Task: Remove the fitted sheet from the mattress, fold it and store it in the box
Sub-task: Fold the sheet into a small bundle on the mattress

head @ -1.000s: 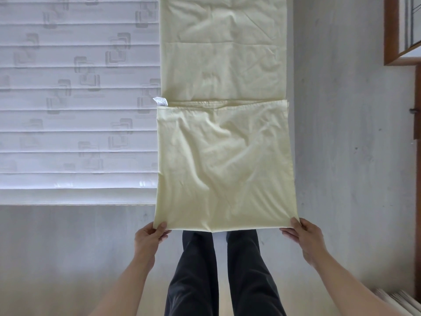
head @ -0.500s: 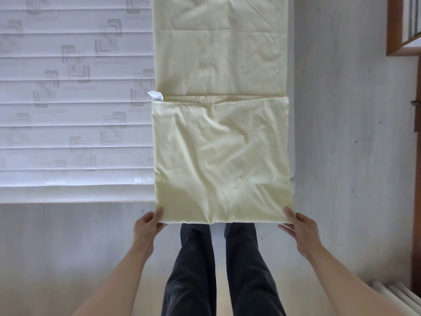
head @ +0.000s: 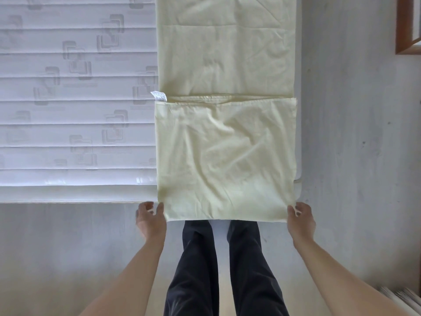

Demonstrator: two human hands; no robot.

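The pale yellow fitted sheet [head: 225,156] lies as a long folded strip on the right side of the white quilted mattress [head: 75,115]. Its near end is folded back over itself, and a white label [head: 159,96] sticks out at the fold's left end. The near edge overhangs the mattress edge above my legs. My right hand [head: 300,221] pinches the near right corner. My left hand [head: 150,220] is blurred beside the near left corner, fingers apart, with only the thumb touching the sheet's edge. No box is in view.
A grey floor [head: 355,156] runs along the right of the mattress and under me. A brown wooden frame [head: 404,26] stands at the top right. Some white slatted object [head: 403,297] shows at the bottom right corner.
The folded near end has been laid flatter on the mattress and its edge drawn slightly away from me. My left hand has loosened from its pinch on the corner; the right still holds.
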